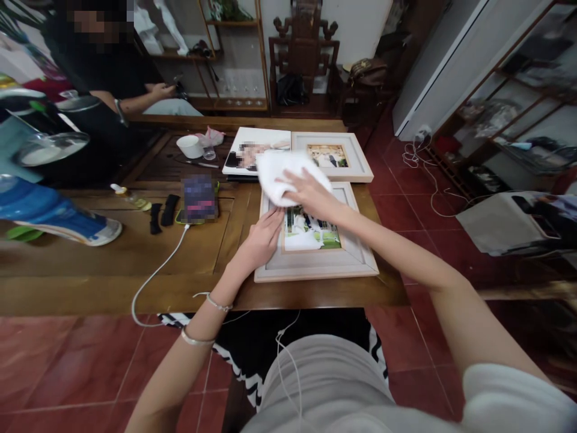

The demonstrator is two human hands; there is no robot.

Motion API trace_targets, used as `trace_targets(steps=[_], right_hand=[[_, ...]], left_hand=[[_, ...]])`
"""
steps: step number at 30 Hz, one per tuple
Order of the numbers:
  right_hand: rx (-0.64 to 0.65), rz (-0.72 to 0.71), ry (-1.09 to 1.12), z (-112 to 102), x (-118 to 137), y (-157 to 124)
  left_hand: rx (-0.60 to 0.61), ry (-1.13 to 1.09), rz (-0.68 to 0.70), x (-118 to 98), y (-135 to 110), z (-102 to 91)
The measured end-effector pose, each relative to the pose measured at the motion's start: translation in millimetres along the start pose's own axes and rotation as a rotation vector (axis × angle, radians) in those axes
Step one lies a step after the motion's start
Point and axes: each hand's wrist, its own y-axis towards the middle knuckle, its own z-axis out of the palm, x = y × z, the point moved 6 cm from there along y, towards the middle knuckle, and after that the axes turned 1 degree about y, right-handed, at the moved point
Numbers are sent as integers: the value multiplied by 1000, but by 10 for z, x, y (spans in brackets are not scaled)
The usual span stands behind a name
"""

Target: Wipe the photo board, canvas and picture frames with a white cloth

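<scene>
My right hand (311, 191) lies over a folded white cloth (295, 165), its fingers partly curled into the fabric. The cloth covers the far edge of a pale wooden picture frame (315, 264), which lies flat on the table near me with a photo (311, 234) inside. My left hand (264, 237) rests on the frame's left border, fingers stretched out and holding nothing. Just beyond lie a second pale frame (360, 153) with a photo and a white photo panel (274, 137); the cloth overlaps part of both.
Left on the wooden table (171, 270) are a phone (199, 198) with a white cable, black straps (169, 209), a small bottle (130, 197) and a large blue bottle (54, 210). A white bowl (190, 146) stands farther back. Someone (99, 66) sits across the table, at left.
</scene>
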Motion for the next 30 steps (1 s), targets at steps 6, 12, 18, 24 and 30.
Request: trace_targets(steps=[6, 12, 18, 24, 30], right_hand=[[79, 14, 34, -17, 117, -46], [203, 213, -8, -110, -442, -496], [306, 356, -77, -150, -749, -912], [314, 261, -63, -202, -126, -1133], [383, 165, 113, -456, 506, -1623]], left_hand=[[7, -5, 5, 17, 12, 11], [11, -11, -8, 21, 5, 27], [-2, -13, -9, 10, 0, 20], [-3, -20, -10, 1, 12, -2], [13, -24, -28, -32, 7, -21]])
